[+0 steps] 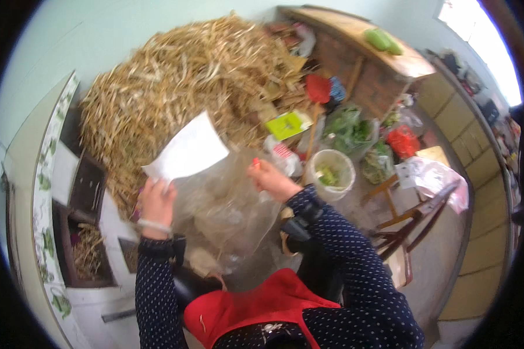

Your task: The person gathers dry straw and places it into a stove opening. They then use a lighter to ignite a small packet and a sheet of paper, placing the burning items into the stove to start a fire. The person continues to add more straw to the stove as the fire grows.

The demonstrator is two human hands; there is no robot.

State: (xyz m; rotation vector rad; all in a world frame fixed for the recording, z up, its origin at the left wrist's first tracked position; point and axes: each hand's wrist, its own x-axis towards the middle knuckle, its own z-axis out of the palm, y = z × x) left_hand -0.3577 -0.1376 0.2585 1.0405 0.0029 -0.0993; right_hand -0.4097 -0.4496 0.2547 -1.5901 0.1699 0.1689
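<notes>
My left hand (157,203) pinches the lower edge of a white sheet of paper (192,150), which is tilted up towards a heap of dry stalks and husks (192,70). To the right of the paper, my right hand (270,179) is closed around a small red object (256,162). Only its red end shows, and I cannot tell whether it is a lighter. Below and between both hands lies a crumpled translucent plastic bag (227,222). Left of my left hand is a stove opening (85,257) with dry stalks inside and its dark metal door (87,185) swung open.
At right stand a white bucket (349,168) with green scraps, bags of greens (343,128) and a wooden chair (419,227). A red-bladed shovel (318,88) leans behind the bucket. Green gourds (382,41) lie on a brick-sided counter (336,26). A green box (286,125) rests by the stalks.
</notes>
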